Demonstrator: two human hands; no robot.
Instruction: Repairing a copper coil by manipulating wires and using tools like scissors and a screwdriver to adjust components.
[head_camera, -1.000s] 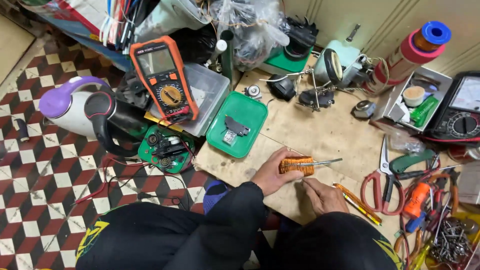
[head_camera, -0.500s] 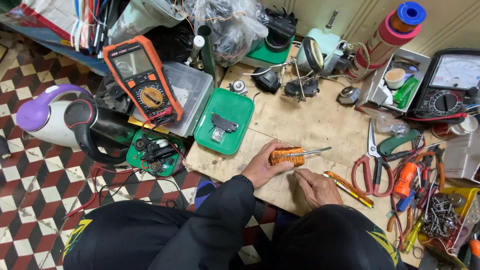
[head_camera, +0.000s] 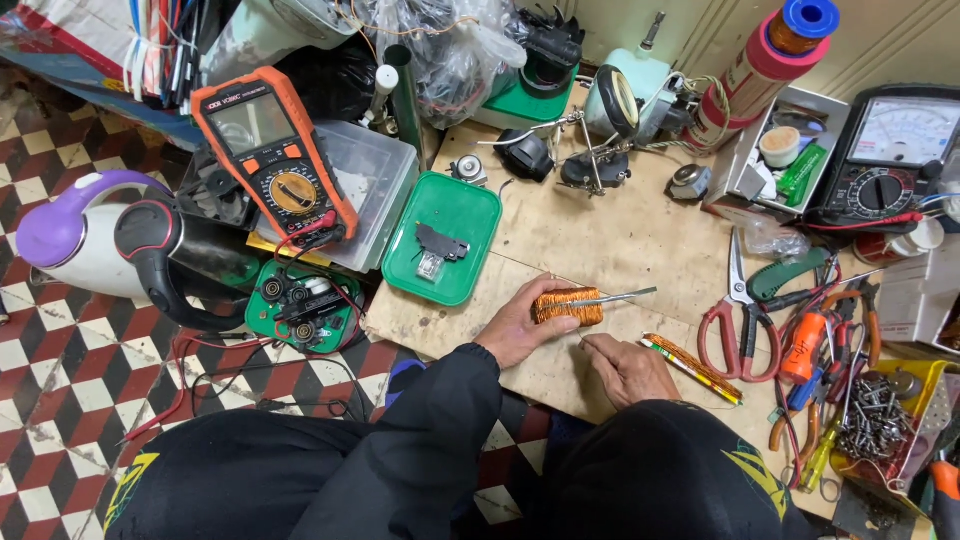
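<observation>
While the left hand (head_camera: 515, 325) grasps the copper wire coil (head_camera: 568, 305) near the middle of the wooden surface (head_camera: 600, 240), the right hand (head_camera: 625, 368) rests just beside it, fingers curled as if pinching a fine strand I cannot make out. A hard tug could snap or kink such thin wire. The metal rod (head_camera: 620, 297) jutting right from the coil might swing toward the scissors (head_camera: 730, 320).
</observation>
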